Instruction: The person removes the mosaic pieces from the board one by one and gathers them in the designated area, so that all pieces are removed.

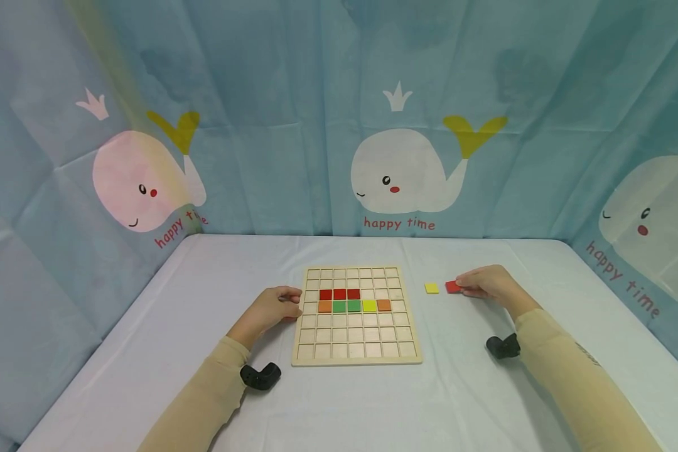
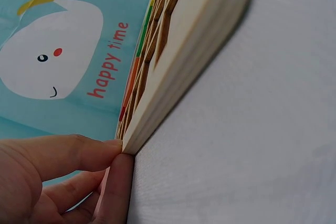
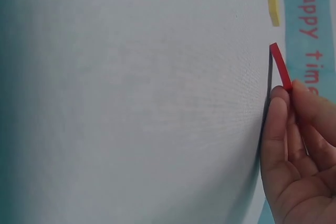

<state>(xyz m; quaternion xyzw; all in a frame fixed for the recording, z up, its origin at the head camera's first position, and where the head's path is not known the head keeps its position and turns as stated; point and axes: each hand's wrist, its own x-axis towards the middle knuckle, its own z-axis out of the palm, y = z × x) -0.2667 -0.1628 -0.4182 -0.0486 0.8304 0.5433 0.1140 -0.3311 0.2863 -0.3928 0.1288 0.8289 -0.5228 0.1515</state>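
Note:
A wooden grid board (image 1: 357, 362) lies on the table with coloured square tiles in two rows. Three dark red tiles (image 1: 339, 294) fill part of one row; below run orange, green, yellow and orange ones. My left hand (image 1: 267, 312) holds the board's left edge, the fingertips (image 2: 119, 174) pinching the rim. To the right of the board, my right hand (image 1: 488, 285) pinches a red square tile (image 3: 282, 66) between thumb and fingers. That tile is tilted, its far end low by the cloth. Beside it lies a yellow tile (image 1: 432, 288).
A white cloth covers the table (image 1: 328, 414). Behind it hangs a blue curtain (image 1: 294, 125) printed with whales. Black curved devices (image 1: 261, 376) show at both wrists, close above the cloth.

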